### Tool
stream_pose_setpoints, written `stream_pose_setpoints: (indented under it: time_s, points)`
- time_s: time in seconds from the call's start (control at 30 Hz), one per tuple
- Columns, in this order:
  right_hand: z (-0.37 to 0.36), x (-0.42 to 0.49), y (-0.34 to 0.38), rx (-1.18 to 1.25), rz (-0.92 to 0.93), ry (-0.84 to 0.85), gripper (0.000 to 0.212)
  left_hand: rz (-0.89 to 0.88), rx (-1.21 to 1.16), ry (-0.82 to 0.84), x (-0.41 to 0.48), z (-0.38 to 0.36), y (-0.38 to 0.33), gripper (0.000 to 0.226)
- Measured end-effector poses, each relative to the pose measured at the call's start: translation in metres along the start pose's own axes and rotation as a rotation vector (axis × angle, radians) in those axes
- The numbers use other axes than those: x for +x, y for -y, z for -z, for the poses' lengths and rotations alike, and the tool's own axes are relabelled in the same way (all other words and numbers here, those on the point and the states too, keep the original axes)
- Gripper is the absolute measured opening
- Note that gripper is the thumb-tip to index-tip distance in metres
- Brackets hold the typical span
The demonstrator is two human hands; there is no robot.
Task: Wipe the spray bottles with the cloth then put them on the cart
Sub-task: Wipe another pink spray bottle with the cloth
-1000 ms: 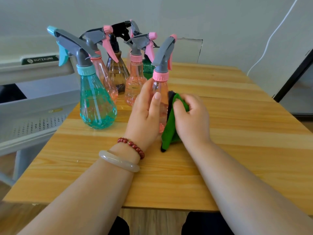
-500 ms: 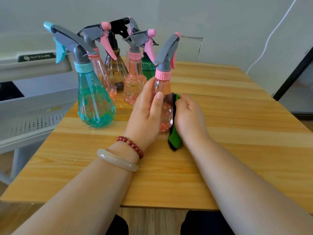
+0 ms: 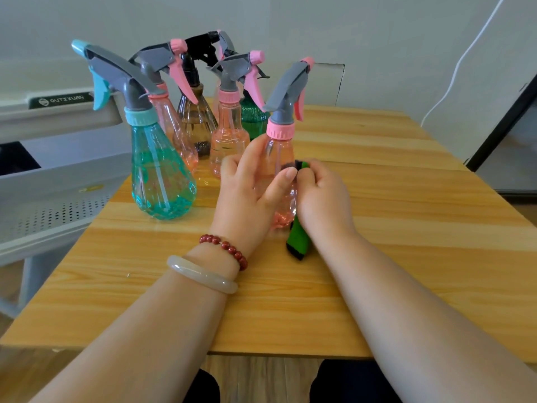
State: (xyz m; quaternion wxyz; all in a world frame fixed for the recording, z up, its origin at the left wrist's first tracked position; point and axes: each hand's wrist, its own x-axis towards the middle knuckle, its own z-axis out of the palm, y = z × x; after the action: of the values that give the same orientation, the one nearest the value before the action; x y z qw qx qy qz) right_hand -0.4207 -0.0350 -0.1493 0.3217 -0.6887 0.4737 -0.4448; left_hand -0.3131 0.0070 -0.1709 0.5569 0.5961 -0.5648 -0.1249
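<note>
Hands: left hand (image 3: pixel 247 190) grips pink bottle (image 3: pixel 280 152); right hand (image 3: pixel 322 199) presses green cloth (image 3: pixel 297 239) against it.

Plain indoor room: wooden table (image 3: pixel 406 199), white wall (image 3: pixel 377 30), grey cart (image 3: pixel 58 175)

The pink bottle (image 3: pixel 280 152) has a grey sprayer (image 3: pixel 287 88); green black-edged cloth (image 3: pixel 297 241), teal bottle (image 3: pixel 159 175), wood-grain table (image 3: pixel 377 228).

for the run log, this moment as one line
phase: wiping | left hand: grips pink bottle | right hand: holds green cloth against it | other bottles: on table
</note>
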Motion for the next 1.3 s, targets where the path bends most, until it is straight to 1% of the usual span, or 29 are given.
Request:
stream_pose_setpoints:
  time_s: [0.07,0.1,0.17,0.23,0.27,0.3,0.33,0.4,0.43,0.5,0.57,0.6,0.67,0.73,0.77,0.83,0.93,1.0,1.03,1.07,1.13,1.2,1.23,1.3]
  points:
    - [0.0,-0.001,0.001,0.024,0.027,-0.051,0.023,-0.056,0.007,-0.029,0.0,0.002,0.0,0.051]
    - [0.0,-0.001,0.002,0.074,0.04,-0.096,0.021,-0.071,-0.016,-0.033,0.0,0.003,0.0,0.05]
    - [0.002,-0.001,0.004,0.262,0.068,-0.171,0.019,-0.055,-0.087,-0.023,-0.001,0.003,-0.001,0.047]
    - [0.002,-0.001,0.004,0.477,0.096,-0.141,0.019,-0.032,-0.148,-0.006,-0.003,0.001,-0.003,0.037]
    - [0.002,-0.002,0.005,0.551,0.105,-0.087,0.019,-0.034,-0.158,0.003,-0.004,0.0,-0.004,0.033]
    - [0.001,-0.003,0.007,0.571,0.117,-0.036,0.022,-0.04,-0.159,0.012,-0.005,-0.001,-0.005,0.031]
    - [0.0,-0.004,0.008,0.54,0.13,-0.001,0.025,-0.046,-0.157,0.019,-0.005,-0.001,-0.005,0.03]
    - [-0.001,-0.004,0.008,0.44,0.122,0.012,0.029,-0.043,-0.183,0.039,-0.004,-0.002,-0.005,0.03]
    - [-0.001,-0.003,0.007,0.404,0.101,0.008,0.028,-0.048,-0.18,0.039,-0.004,-0.002,-0.003,0.033]
    - [0.0,-0.001,0.005,0.372,0.026,0.021,0.029,-0.067,-0.109,0.018,-0.003,-0.004,0.0,0.05]
    - [0.002,-0.002,0.008,0.417,-0.057,0.037,0.033,-0.072,-0.043,-0.012,-0.004,-0.003,0.001,0.061]
    - [0.004,-0.003,0.01,0.484,-0.084,0.041,0.035,-0.056,-0.031,-0.016,-0.004,-0.002,0.0,0.065]
    - [0.008,-0.005,0.013,0.626,-0.095,0.035,0.03,-0.018,-0.04,-0.02,-0.004,-0.001,-0.004,0.06]
    - [0.01,-0.006,0.015,0.666,-0.093,0.033,0.025,-0.021,-0.022,-0.054,-0.004,0.001,-0.006,0.064]
    - [0.009,-0.006,0.014,0.643,-0.099,0.024,0.024,-0.034,-0.013,-0.07,-0.004,0.002,-0.005,0.067]
    - [0.007,-0.004,0.01,0.562,-0.124,-0.014,0.019,-0.059,-0.012,-0.087,-0.003,0.003,-0.004,0.058]
    - [0.001,0.0,0.006,0.391,-0.177,-0.036,0.026,-0.025,-0.063,-0.101,-0.002,0.003,-0.002,0.05]
    - [-0.001,0.001,0.003,0.344,-0.194,-0.017,0.028,-0.013,-0.048,-0.107,-0.002,0.002,-0.001,0.045]
    - [0.0,0.0,0.004,0.356,-0.183,-0.017,0.028,-0.018,-0.037,-0.113,-0.002,0.002,0.001,0.044]
    - [0.0,-0.001,0.004,0.388,-0.165,-0.021,0.034,-0.019,-0.036,-0.113,-0.002,0.002,0.001,0.044]
    - [0.002,-0.004,0.008,0.534,-0.095,-0.001,0.046,-0.012,-0.057,-0.097,-0.002,0.001,0.001,0.048]
    - [0.003,-0.007,0.01,0.67,0.03,0.042,0.043,-0.003,-0.084,-0.066,-0.002,0.0,0.0,0.052]
    - [0.002,-0.007,0.01,0.67,0.084,0.054,0.041,-0.001,-0.098,-0.05,-0.002,0.0,-0.002,0.05]
    - [0.001,-0.005,0.005,0.525,0.141,0.045,0.033,0.002,-0.131,-0.02,-0.002,0.0,-0.003,0.037]
